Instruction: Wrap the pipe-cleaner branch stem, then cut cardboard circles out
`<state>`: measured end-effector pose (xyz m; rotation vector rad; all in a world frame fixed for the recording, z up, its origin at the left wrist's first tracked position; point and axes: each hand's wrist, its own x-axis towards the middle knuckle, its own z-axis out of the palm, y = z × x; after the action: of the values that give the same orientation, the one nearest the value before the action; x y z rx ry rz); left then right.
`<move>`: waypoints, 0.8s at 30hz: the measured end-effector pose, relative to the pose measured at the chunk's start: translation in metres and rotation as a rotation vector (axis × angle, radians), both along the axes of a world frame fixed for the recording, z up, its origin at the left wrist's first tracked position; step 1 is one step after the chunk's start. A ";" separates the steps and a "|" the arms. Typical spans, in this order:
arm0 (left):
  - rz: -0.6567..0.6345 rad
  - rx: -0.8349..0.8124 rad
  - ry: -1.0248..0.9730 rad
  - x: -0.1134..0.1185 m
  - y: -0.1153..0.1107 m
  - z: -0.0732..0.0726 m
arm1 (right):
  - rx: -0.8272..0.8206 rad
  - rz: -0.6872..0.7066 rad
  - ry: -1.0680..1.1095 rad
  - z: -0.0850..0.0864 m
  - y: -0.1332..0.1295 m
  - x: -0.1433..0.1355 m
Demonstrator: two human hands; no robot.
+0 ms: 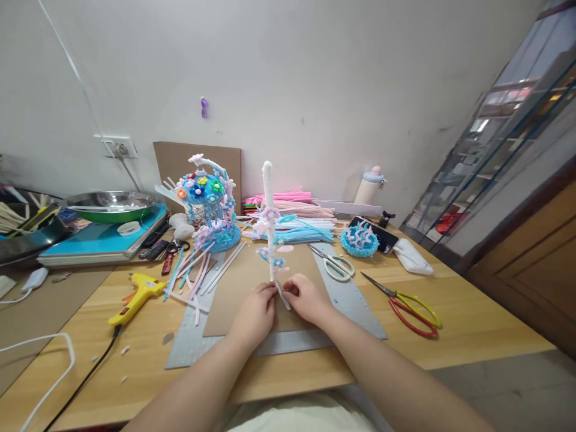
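A tall white stem wrapped in fuzzy pipe cleaner stands upright in the middle. Pale pink flowers and blue leaf-like loops sit along it. Low on this stem, my left hand pinches its foot between closed fingers. Beside it, my right hand has its fingertips closed on a short pale pipe cleaner, which slants down from the stem's foot. Brown cardboard lies beneath both hands. My fingers partly hide where the pipe cleaner meets the stem.
A yellow glue gun lies left, near loose pipe cleaners. Behind stands a flowered blue pipe-cleaner piece. Pipe-cleaner bundles lie at the back. To the right are white-handled scissors, red-and-yellow scissors and a blue fuzzy piece.
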<state>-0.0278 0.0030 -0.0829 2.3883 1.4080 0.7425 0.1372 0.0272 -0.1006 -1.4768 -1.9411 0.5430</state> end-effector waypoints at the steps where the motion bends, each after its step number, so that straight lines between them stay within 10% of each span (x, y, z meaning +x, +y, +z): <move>1: 0.009 -0.012 -0.027 -0.001 0.004 -0.001 | 0.001 0.002 -0.017 0.001 -0.008 -0.001; 10: 0.251 -0.004 -0.055 -0.003 0.014 -0.003 | 0.025 -0.029 -0.169 0.013 -0.019 -0.011; 24: 0.248 0.000 0.020 0.002 0.021 0.000 | 0.061 0.064 -0.228 0.009 -0.002 -0.013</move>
<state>-0.0262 0.0244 -0.0828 2.2513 1.7331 0.7773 0.1242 0.0256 -0.0915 -1.4965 -2.1665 0.3518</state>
